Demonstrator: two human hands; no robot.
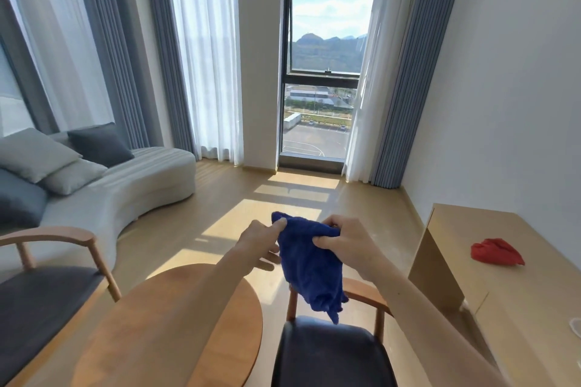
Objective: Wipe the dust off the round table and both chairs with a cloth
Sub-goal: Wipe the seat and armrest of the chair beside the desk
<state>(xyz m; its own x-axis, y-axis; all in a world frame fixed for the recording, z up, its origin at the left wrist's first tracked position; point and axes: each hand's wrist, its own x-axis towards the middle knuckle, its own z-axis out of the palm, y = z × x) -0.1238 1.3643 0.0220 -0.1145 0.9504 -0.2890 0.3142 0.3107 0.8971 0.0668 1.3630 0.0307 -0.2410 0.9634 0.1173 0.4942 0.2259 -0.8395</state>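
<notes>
A blue cloth (309, 264) hangs in the air in front of me, held up by both hands. My left hand (261, 243) pinches its upper left corner. My right hand (345, 245) grips its upper right edge. Below the hands stands the round wooden table (176, 330), partly covered by my left forearm. One wooden chair with a dark seat (330, 352) stands right of the table, under the hanging cloth. The other chair (47, 286) stands to the left of the table.
A light wooden desk (503, 292) runs along the right wall with a red cloth (495, 252) on it. A curved grey sofa (132, 185) with cushions sits at the left. Bare wooden floor lies between the table and the window (323, 72).
</notes>
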